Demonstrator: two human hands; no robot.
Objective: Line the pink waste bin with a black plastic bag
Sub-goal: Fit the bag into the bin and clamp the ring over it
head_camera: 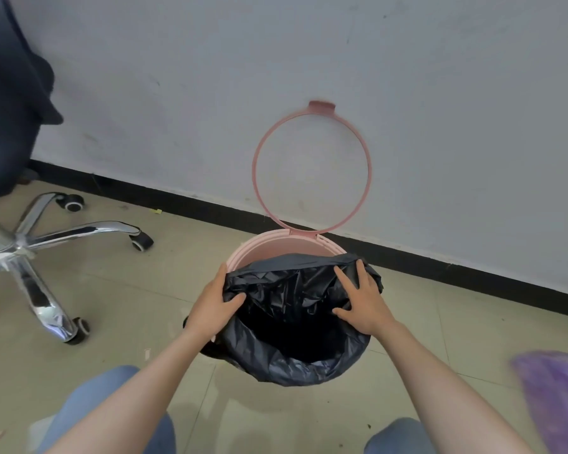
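Observation:
The pink waste bin (277,249) stands on the floor by the wall, its pink ring lid (312,165) flipped up against the wall. A black plastic bag (295,322) sits in the bin, its mouth folded over the near and side rim; the far rim shows bare pink. My left hand (215,306) grips the bag's edge at the left rim, thumb inside. My right hand (363,301) lies on the bag at the right rim, fingers spread and pressing the plastic down.
An office chair with a chrome star base (36,247) and castors stands at the left. A black skirting board (440,267) runs along the grey wall. A purple plastic thing (558,398) is blurred at the lower right. My knees in jeans (105,411) are below.

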